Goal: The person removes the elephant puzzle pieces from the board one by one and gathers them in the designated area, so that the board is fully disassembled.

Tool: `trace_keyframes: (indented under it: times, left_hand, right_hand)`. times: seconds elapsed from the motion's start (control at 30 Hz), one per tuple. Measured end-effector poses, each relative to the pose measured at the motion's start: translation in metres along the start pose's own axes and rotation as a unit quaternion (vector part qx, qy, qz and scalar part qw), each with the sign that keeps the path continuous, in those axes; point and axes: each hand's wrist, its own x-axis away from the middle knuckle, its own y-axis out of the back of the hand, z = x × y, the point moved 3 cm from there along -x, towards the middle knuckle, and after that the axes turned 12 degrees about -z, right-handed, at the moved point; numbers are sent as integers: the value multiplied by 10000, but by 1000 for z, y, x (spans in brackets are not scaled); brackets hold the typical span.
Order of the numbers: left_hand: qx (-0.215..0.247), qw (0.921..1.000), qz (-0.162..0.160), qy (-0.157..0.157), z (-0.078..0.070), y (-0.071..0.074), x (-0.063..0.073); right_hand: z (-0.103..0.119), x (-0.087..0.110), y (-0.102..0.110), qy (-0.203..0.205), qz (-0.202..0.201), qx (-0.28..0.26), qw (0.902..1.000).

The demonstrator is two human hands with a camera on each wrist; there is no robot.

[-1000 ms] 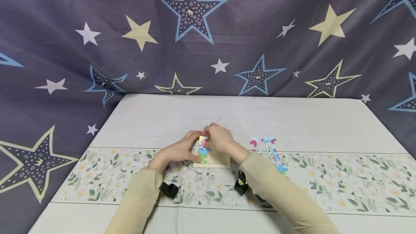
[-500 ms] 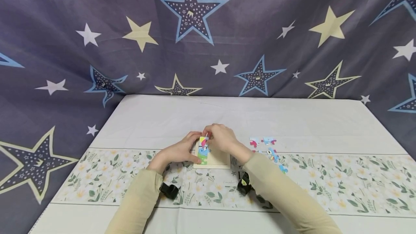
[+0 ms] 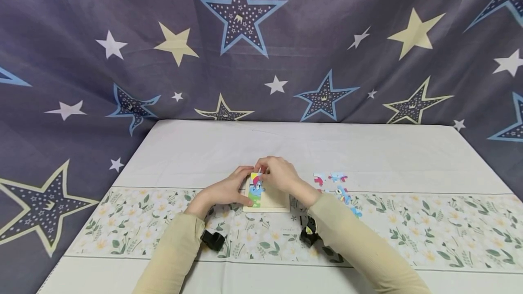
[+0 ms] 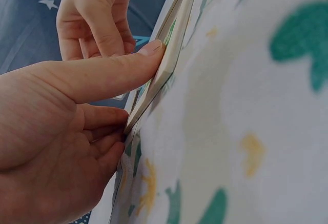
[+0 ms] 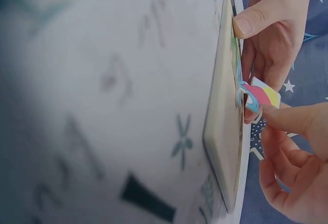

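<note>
A shallow wooden puzzle board [image 3: 274, 201] lies on the table in front of me. My left hand [image 3: 226, 191] grips its left side, the thumb [image 4: 151, 48] over the near corner and the other fingers along the outer edge. At the far left corner my right hand [image 3: 279, 175] pinches a yellow, pink and blue puzzle piece [image 5: 264, 93] between thumb and fingers. In the right wrist view that piece is tilted, one edge down at the board. Below it, blue and green pieces [image 3: 255, 197] fill the board's left column; bare wood shows to their right.
Several loose puzzle pieces [image 3: 338, 177] in blue and pink lie to the right of the board, partly behind the right forearm. The table has a white cloth with a flowered band [image 3: 429, 226]. A dark star-print curtain [image 3: 245, 71] hangs behind it.
The right hand has shifted slightly to the right, and more of the yellow and pink piece shows, lined up closer with the column below. The left hand stays on the board.
</note>
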Motion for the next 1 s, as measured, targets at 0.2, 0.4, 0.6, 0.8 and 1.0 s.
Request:
trace_keyframes:
  times: [0.2,0.4,0.6,0.8,1.0]
  left_hand:
    - [-22,10000,-1,10,0,0,0]
    - [-51,10000,10,34,-2,0,0]
    - [-106,9999,19,-23,-3,1,-1]
    - [-63,10000,13,22,-2,-1,0]
    - [27,10000,45,25,0,-2,1]
  right_hand:
    - [-4,0,1,-23,-6,-434,9991]
    - [-8,2,11,-136,-15,-582,9982]
    - [-18,5,26,-128,-126,-925,9956]
    - [-30,11,39,-289,-127,-1184,9925]
    - [-42,16,50,-485,-203,-1110,9924]
